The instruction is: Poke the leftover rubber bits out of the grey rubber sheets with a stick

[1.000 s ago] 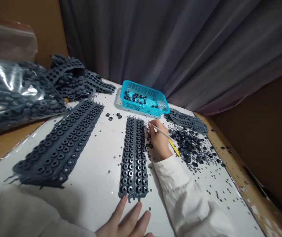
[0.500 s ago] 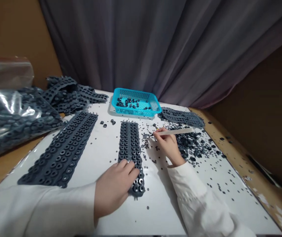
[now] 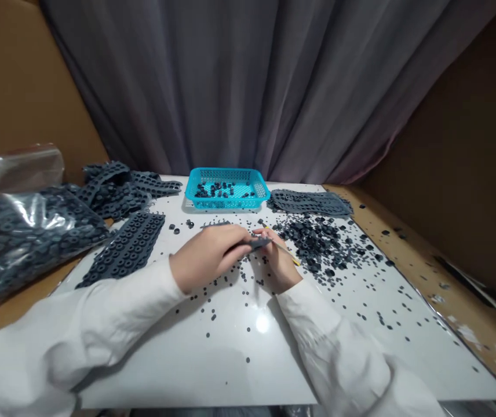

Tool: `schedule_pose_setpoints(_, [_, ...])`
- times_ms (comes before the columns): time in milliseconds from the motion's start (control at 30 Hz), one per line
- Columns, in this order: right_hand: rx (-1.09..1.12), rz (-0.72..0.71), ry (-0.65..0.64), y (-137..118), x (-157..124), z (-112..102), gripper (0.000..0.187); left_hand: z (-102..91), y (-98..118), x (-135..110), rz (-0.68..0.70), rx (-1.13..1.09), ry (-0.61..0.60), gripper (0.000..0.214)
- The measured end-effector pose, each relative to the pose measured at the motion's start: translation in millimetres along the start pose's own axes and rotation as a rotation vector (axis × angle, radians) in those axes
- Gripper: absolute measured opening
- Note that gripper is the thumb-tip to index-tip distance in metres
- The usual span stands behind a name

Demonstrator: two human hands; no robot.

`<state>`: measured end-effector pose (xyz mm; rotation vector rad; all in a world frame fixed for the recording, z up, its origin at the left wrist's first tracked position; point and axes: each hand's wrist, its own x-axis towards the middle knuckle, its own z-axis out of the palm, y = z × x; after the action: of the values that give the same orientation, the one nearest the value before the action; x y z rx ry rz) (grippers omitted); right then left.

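My left hand (image 3: 213, 249) is closed on a dark grey rubber strip (image 3: 258, 243) with rows of ring-shaped pieces, now lifted and seen nearly edge-on. Most of that strip is hidden behind the hand; its far end pokes out past the knuckles. Close by on the right, my right hand (image 3: 283, 269) grips a thin pale stick-like tool (image 3: 288, 252) with a yellow end. Its fingertips meet the strip's edge, though whether the tool touches the strip I cannot tell. Small black discs and bits lie scattered below both hands.
A blue basket (image 3: 226, 204) with black pieces stands at the back. Another ringed strip (image 3: 121, 246) lies left, near a heap of strips (image 3: 113, 188) and a clear bag (image 3: 26, 231) of grey parts. Black scraps (image 3: 317, 243) pile up at right, before a flat strip (image 3: 311, 202).
My left hand has raised the strip off the table and brought it forward to my right hand. The pale tool has turned, its rear end now pointing down to the right. The view has shifted slightly.
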<state>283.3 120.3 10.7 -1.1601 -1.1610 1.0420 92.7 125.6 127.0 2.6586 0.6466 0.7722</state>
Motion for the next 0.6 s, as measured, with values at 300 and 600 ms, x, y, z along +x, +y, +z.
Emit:
schedule_pose_setpoints(300, [0.102, 0.059, 0.125, -0.3, 11.7, -11.7, 0.041, -20.9, 12.8, 82.4, 0.051, 0.089, 0.237, 0.018])
schedule_pose_setpoints(600, [0.135, 0.059, -0.043, -10.5, 6.0, -10.3, 0.048, -39.0, -1.9, 83.7, -0.139, 0.019, 0.824, 0.013])
